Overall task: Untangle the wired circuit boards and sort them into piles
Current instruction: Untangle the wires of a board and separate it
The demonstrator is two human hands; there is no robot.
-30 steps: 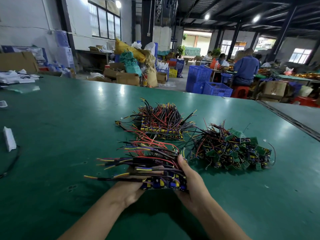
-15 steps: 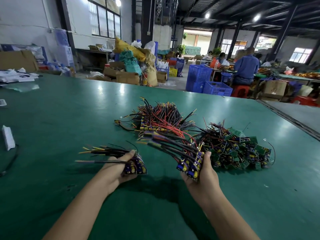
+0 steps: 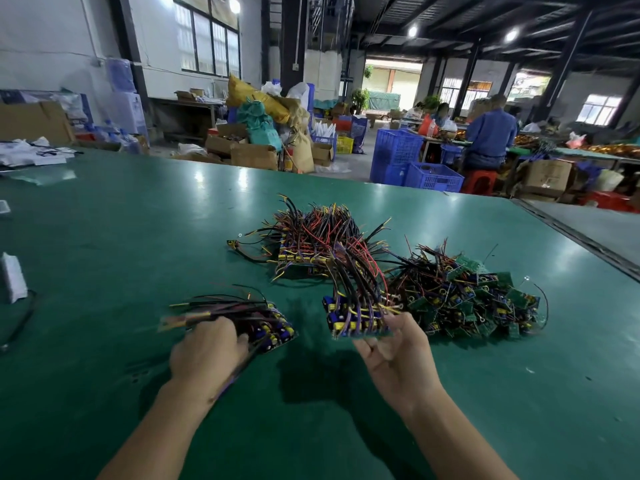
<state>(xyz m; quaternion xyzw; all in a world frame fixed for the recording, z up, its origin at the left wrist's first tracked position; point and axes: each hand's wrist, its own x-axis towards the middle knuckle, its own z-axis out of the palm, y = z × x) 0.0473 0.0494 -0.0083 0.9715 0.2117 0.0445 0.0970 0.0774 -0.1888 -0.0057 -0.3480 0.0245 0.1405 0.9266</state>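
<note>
While wires point(image 3: 360, 271) are trailing floppy | left hand point(image 3: 207, 351) is clasping left bundle point(image 3: 273, 329) | right hand point(image 3: 398, 358) is pinching right bundle point(image 3: 356, 320) | likely light; stiff board edges point(image 3: 373, 335) are offering best hold

A single wide-angle view from the person's head looks forward and down along both forearms. The left hand point(image 3: 207, 351) and right hand point(image 3: 398, 358) sit close under the lens, low in the middle. The green desk point(image 3: 104, 244) stretches away ahead of the hands. Past its far edge the view runs level across a workshop to far windows point(image 3: 207, 46).
</note>
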